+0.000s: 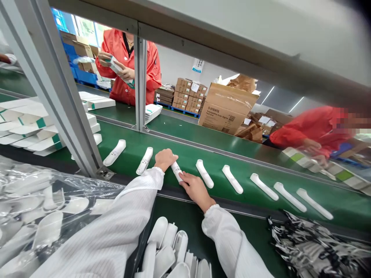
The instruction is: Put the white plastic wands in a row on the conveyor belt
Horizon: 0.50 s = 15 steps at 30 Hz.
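A slim white digital thermometer (176, 170) with small dark marks lies on the green conveyor belt between my hands. My left hand (165, 158) is closed at its far end, thumb toward the head of the device. At the near end, my right hand (197, 189) pinches it with thumb and fingers; the fingertips are partly hidden. To the left sit two similar thermometers with marks on their faces, one nearer (144, 160) and one farther (114, 153). Several plain white ones, such as this thermometer (204, 173), form a spaced row to the right.
White covers (166, 247) fill a tray in front of me. Plastic-bagged white parts (49, 216) lie left; a heap of grey-black straps or cables (315, 247) lies right. A metal post (58, 85) and stacked white boxes (26, 119) stand left. Two red-clad people (147, 73) work across the belt.
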Available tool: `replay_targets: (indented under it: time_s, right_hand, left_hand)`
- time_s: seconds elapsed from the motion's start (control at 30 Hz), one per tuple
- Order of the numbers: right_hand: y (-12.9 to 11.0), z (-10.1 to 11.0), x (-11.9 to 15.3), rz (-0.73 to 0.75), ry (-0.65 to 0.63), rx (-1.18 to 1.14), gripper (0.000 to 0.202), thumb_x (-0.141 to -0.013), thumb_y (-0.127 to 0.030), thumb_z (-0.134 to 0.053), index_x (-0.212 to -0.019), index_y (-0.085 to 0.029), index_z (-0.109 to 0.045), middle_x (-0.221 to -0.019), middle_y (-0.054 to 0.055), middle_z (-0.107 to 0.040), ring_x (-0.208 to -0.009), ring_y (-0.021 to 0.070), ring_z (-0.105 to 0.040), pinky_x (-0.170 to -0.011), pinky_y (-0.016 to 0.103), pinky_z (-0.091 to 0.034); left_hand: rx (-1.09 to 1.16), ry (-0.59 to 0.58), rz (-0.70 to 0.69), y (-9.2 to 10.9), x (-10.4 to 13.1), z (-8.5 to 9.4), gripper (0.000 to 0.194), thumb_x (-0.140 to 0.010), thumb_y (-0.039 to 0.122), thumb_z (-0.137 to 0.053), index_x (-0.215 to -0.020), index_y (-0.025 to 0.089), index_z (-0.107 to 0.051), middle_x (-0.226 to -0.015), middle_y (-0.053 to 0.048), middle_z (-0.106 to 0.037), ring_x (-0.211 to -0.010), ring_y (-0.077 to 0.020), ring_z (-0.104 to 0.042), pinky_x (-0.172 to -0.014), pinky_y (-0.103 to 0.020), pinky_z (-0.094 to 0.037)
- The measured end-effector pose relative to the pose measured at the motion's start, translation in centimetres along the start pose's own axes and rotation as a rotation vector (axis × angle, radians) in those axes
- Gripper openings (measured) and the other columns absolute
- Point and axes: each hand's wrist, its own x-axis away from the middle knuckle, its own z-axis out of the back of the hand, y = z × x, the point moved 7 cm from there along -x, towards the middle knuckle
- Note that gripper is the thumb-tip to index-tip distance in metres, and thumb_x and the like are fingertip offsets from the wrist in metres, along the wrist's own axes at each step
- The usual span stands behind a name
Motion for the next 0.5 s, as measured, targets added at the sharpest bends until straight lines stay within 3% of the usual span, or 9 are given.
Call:
replay_targets:
  time_s: [0.13, 0.23, 0.3, 0.37, 0.43, 0.5]
  right_hand:
    - [0.0, 0.6, -1.2, -0.086, -0.03, 0.097, 0.039, -0.094, -0.018, -0.058, -0.132, -0.026, -0.062, -0.136, 0.009, -0.061, -0.126, 0.0291, -0.056, -0.102, 0.042, -0.048]
    - [-0.1, 3.0, 0.1, -0.137, 0.02, -0.026, 0.041, -0.096, -0.025, -0.057, -0.136, -0.023, -0.058, -0.138, 0.01, -0.059, -0.119, 0.0263, -0.059, -0.099, 0.039, -0.048]
    - [-0.6, 5.5, 3.2, -0.155, 0.045, -0.209, 0.035, -0.097, -0.029, -0.054, -0.13, -0.021, -0.062, -0.128, 0.008, -0.064, -0.1, 0.02, -0.065, -0.089, 0.031, -0.051]
    - [-1.8, 7.5, 7.6, -0.159, -0.079, -0.338, 0.026, -0.097, -0.033, -0.054, -0.115, -0.024, -0.07, -0.11, 0.004, -0.07, -0.084, 0.016, -0.065, -0.074, 0.026, -0.051]
    - [-3.1, 8.3, 12.4, -0.229, -0.312, -0.381, 0.024, -0.094, -0.039, -0.059, -0.108, -0.027, -0.072, -0.1, 0.002, -0.07, -0.075, 0.0144, -0.062, -0.067, 0.025, -0.048]
    - [-4.0, 8.6, 16.7, -0.374, -0.481, -0.344, 0.03, -0.086, -0.044, -0.067, -0.111, -0.028, -0.071, -0.097, 0.002, -0.069, -0.075, 0.0159, -0.061, -0.066, 0.025, -0.047]
  left_hand:
    - [-0.066, -0.02, -0.1, 1.3, 0.4, 0.1, 0.054, -0.084, 0.058, -0.049, -0.111, 0.016, -0.068, -0.113, -0.018, -0.068, -0.106, -0.0341, -0.064, -0.086, -0.039, -0.051]
    - [-0.03, 0.052, -0.091, 1.2, 0.6, 2.2, 0.07, -0.085, 0.073, -0.036, -0.114, 0.017, -0.066, -0.111, -0.019, -0.068, -0.106, -0.0368, -0.063, -0.088, -0.044, -0.05]
    - [0.014, 0.171, -0.045, 0.2, 0.5, 4.5, 0.075, -0.087, 0.075, -0.028, -0.12, 0.018, -0.062, -0.111, -0.018, -0.067, -0.107, -0.0378, -0.062, -0.089, -0.047, -0.048]
    - [0.037, 0.233, 0.014, -1.3, 0.3, 6.2, 0.073, -0.088, 0.074, -0.029, -0.125, 0.019, -0.058, -0.116, -0.018, -0.065, -0.11, -0.0377, -0.06, -0.089, -0.047, -0.048]
    - [0.025, 0.166, 0.077, -3.0, -0.1, 6.4, 0.07, -0.086, 0.072, -0.037, -0.128, 0.02, -0.055, -0.122, -0.017, -0.063, -0.111, -0.0372, -0.059, -0.089, -0.045, -0.048]
    - [-0.008, 0.016, 0.118, -4.3, -0.5, 5.2, 0.068, -0.082, 0.07, -0.048, -0.129, 0.021, -0.055, -0.124, -0.016, -0.062, -0.111, -0.0365, -0.059, -0.088, -0.044, -0.048]
